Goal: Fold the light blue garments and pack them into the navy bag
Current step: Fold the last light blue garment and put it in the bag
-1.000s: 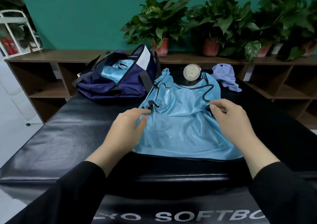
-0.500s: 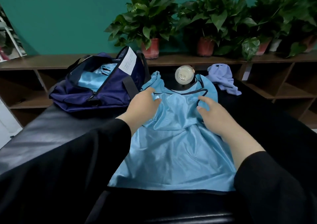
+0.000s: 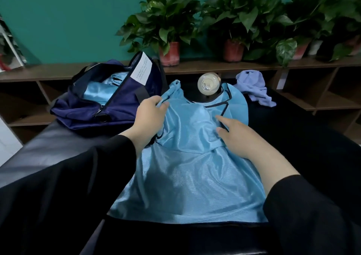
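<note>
I pinch the light blue garment [image 3: 187,168]'s shoulder strap w/ left hand [image 3: 150,118], right hand [image 3: 240,137] spread flat on chest; next I'd fold strap inward, keeping edges aligned, fabric's slippery.

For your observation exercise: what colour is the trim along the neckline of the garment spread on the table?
Dark, navy or black, piping on the light blue garment; head view.

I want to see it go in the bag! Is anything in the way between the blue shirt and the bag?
Nothing visible blocks it. The shiny light blue garment lies right beside the open navy fabric bag, whose mouth faces it. Another light blue garment already sits inside, leaving visible room.
</note>
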